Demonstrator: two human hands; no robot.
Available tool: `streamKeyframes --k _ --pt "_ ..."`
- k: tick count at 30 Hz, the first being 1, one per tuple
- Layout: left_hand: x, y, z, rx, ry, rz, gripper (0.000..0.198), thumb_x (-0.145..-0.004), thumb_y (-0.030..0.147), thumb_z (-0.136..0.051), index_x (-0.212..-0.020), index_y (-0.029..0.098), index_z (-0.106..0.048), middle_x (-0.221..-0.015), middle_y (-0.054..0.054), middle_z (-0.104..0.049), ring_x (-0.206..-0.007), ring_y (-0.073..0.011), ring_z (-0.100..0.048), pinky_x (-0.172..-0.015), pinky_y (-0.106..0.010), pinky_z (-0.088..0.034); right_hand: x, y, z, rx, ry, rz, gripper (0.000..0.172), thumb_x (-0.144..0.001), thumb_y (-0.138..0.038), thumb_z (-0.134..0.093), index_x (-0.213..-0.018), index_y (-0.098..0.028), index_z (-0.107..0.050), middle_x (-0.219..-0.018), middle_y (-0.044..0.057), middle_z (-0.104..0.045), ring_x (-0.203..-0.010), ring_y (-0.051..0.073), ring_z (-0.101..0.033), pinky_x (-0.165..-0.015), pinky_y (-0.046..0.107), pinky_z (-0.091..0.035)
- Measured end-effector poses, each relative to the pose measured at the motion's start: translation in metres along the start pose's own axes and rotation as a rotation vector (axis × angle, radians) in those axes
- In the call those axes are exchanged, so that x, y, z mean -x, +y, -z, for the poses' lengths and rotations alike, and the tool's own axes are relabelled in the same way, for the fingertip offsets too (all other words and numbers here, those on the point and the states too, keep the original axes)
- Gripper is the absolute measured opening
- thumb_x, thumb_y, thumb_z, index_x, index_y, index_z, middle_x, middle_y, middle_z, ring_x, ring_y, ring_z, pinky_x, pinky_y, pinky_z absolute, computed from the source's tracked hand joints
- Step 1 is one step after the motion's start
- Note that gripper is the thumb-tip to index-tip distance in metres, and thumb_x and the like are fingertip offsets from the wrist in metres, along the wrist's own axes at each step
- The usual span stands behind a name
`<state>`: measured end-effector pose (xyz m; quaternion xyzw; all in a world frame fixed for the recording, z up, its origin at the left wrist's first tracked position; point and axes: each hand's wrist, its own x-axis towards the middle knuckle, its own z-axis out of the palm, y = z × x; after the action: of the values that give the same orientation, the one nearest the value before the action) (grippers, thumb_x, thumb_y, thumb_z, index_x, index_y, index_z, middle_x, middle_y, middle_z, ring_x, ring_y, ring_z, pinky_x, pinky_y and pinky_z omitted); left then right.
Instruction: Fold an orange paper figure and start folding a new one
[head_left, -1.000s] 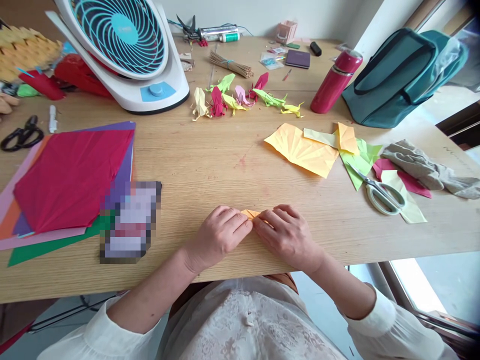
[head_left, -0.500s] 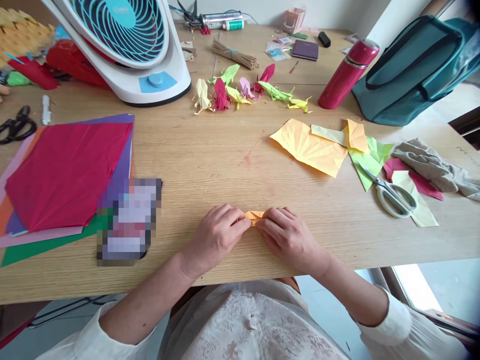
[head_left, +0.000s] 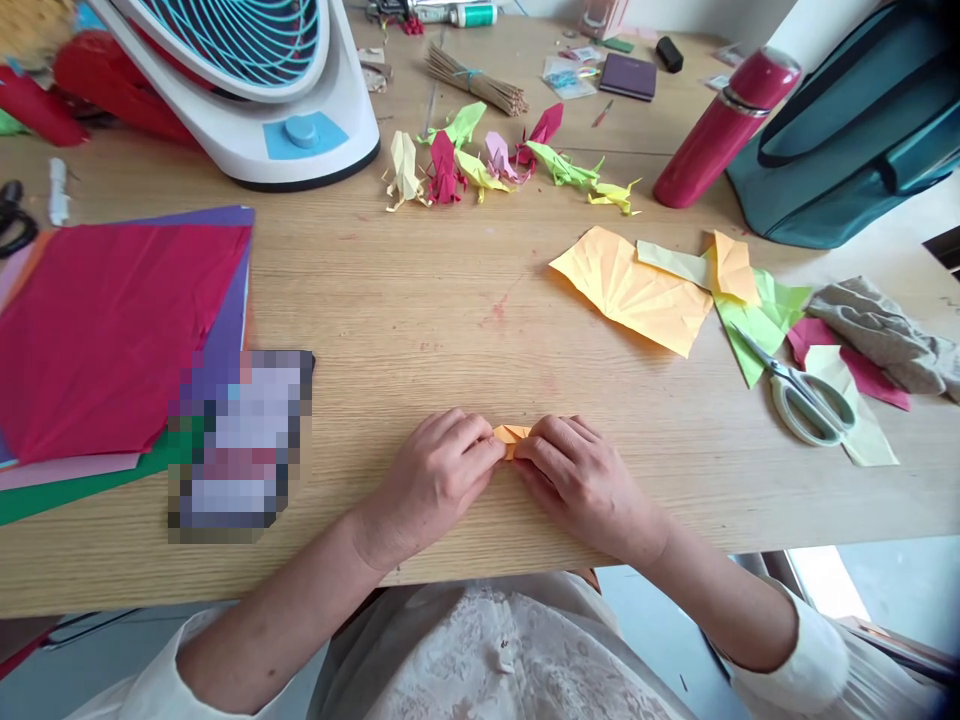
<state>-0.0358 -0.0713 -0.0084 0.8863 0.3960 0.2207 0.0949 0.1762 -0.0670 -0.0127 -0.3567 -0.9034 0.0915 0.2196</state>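
A small folded orange paper (head_left: 512,435) lies on the wooden table (head_left: 420,310) near its front edge. My left hand (head_left: 435,480) pinches its left end with curled fingers. My right hand (head_left: 581,485) presses and pinches its right end, fingers bent over it. Most of the paper is hidden under both hands; only a small orange tip shows between them.
A row of small folded paper figures (head_left: 495,165) lies at the back, near a white and teal fan (head_left: 247,80). Coloured sheets (head_left: 112,330) are stacked at the left. Creased orange paper (head_left: 637,295), scraps and scissors (head_left: 806,395) lie at the right, beside a red flask (head_left: 724,125) and teal bag (head_left: 862,130).
My hands stay closed on the orange paper, with only slight finger shifts. The view has tilted down a little, so the things on the table sit higher in the picture.
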Motion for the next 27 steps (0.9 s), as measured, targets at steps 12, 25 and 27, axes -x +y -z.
streamKeyframes --k 12,25,27 --pt "0.0003 -0.0020 -0.0026 0.020 0.020 0.000 0.013 -0.093 0.007 -0.055 -0.086 0.016 -0.062 -0.085 -0.004 -0.059 -0.082 -0.0168 -0.054 -0.073 -0.030 -0.047 -0.0025 0.0015 -0.0011 -0.039 -0.033 -0.014 0.019 -0.101 -0.018 -0.049 -0.087 -0.017 -0.061 -0.080 0.004 -0.057 -0.071 0.017 -0.050 -0.069 0.031 -0.036" --pt "-0.0001 -0.0009 -0.0014 0.033 0.022 0.006 0.014 -0.094 0.008 -0.055 -0.085 0.016 -0.063 -0.083 -0.002 -0.058 -0.080 -0.0152 -0.054 -0.072 -0.029 -0.046 -0.0035 0.0015 -0.0007 -0.060 -0.036 0.000 0.018 -0.100 -0.016 -0.050 -0.087 -0.016 -0.061 -0.079 0.004 -0.058 -0.071 0.017 -0.051 -0.069 0.031 -0.035" --pt "-0.0004 -0.0007 -0.0011 0.029 0.020 0.009 0.016 -0.094 0.008 -0.054 -0.083 0.016 -0.062 -0.083 -0.002 -0.058 -0.079 -0.0148 -0.054 -0.071 -0.029 -0.045 -0.0029 0.0012 -0.0008 -0.054 -0.035 0.000 0.018 -0.100 -0.015 -0.050 -0.087 -0.016 -0.061 -0.078 0.004 -0.057 -0.071 0.017 -0.051 -0.069 0.031 -0.035"
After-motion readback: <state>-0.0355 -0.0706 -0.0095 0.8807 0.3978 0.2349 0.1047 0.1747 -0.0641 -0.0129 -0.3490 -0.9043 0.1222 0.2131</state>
